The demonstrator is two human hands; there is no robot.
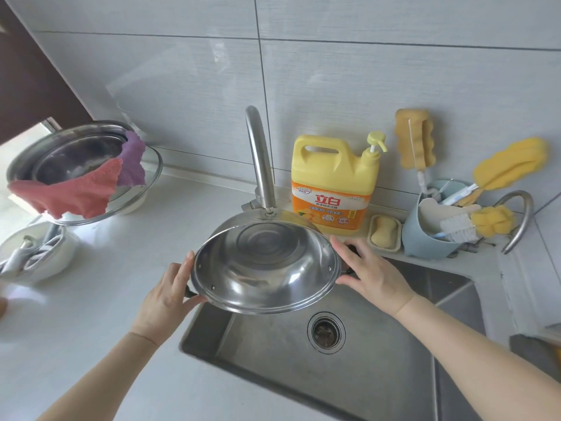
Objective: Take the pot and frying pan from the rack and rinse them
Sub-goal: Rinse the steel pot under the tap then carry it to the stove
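The pot (265, 267) is held tilted over the sink (394, 375), just below the faucet (259, 159), with the left hand (165, 294) and right hand (368, 270) clamped on its side handles. If the faucet were opened hard, water could be thrown off the curved wall onto the bench (91, 299). A wet handle could be lost from the fingers.

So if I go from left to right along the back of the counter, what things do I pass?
Pink cloth → purple cloth → tap → yellow soap jug → soap bar → blue cup of brushes.
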